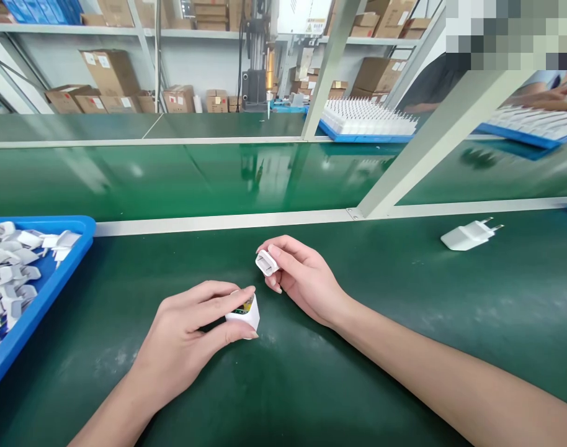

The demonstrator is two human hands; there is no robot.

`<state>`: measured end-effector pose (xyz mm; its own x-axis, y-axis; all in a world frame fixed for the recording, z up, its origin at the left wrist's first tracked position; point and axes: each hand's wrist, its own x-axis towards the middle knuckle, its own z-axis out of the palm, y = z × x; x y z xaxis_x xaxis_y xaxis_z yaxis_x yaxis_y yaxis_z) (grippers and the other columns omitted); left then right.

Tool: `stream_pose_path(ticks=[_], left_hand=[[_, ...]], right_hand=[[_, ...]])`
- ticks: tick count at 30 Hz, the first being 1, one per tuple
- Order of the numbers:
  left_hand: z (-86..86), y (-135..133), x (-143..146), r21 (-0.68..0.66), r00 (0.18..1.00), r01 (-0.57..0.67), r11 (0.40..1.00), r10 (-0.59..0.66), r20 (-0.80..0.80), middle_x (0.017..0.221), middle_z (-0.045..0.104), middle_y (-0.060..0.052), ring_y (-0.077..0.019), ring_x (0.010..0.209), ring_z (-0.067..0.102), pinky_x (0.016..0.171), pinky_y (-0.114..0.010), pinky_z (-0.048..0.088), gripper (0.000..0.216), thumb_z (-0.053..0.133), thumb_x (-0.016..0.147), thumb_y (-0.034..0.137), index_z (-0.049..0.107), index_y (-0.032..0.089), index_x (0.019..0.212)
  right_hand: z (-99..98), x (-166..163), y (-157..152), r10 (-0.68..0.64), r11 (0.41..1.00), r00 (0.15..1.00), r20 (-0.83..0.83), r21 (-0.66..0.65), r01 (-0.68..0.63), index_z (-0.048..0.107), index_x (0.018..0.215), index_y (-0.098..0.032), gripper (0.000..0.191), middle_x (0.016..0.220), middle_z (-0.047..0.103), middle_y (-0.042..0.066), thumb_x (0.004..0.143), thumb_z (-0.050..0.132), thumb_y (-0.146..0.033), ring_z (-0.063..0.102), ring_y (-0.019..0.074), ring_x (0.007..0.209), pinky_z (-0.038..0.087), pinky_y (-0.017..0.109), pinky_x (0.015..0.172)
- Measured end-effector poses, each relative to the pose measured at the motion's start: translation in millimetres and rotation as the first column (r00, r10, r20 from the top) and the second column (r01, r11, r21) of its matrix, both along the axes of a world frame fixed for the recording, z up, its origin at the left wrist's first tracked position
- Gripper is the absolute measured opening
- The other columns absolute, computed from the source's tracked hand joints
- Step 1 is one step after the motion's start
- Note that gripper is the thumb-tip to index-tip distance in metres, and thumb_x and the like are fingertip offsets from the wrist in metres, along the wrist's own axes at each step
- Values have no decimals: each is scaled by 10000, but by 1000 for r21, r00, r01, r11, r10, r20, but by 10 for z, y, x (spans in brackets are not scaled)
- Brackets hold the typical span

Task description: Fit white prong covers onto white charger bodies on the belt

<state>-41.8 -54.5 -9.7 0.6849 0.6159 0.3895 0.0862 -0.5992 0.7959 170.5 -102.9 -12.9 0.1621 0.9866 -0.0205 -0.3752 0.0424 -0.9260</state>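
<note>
Between its thumb and fingers, my left hand (190, 338) grips a white charger housing (247, 318). The housing's upper side is uncovered, and a circuit board shows inside. My right hand (306, 276) pinches a small white plastic cap (267, 263) with a slot in its near face. The cap is held a little above and to the right of the housing, apart from it. Further right, a white plug adapter (467, 236) with two metal pins lies on the green work table (358, 385).
A blue tray (74, 261) of several white plug parts stands at the left. Behind a white rail (218, 223) runs a green conveyor belt (172, 180). A slanted metal post (432, 149) rises at the right. Beyond are white parts on a blue tray (367, 138) and a co-worker.
</note>
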Motion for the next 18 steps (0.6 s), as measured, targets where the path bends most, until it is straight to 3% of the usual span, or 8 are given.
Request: stream_pose_path(ticks=[7,11,14,18], left_hand=[[7,4,-24,94,993,-104,990,98,64,1163,725,68,-115,978,721,891,-133,557,217,768,887,215,788,327,1071],[-97,42,-30,233,990,-139,963,140,12,1175,716,60,-107,976,715,953,-146,542,156,747,907,218,787,279,1045],[-179,66,-6,276,986,-117,954,144,-79,1209,688,41,-112,996,695,926,-175,551,163,719,930,221,763,270,1080],[-167,44,61,168,969,-167,971,193,-154,1116,683,43,-130,929,670,813,-224,559,315,768,876,208,684,287,1168]], right_hand=[[-5,-6,-1,-3,1000,1000,8,2,3,696,932,-166,314,802,597,11,869,813,-450,522,109,602,392,238,534],[-33,6,-5,4,1000,999,51,12,-4,691,949,-164,288,804,585,12,904,781,-433,525,104,612,399,234,544],[-58,17,-20,13,999,991,135,44,-19,666,1050,-174,276,834,597,16,937,746,-413,537,109,626,432,235,554],[-2,2,-72,-28,995,954,299,102,-2,616,1127,-202,284,905,623,15,920,766,-327,588,127,678,511,255,609]])
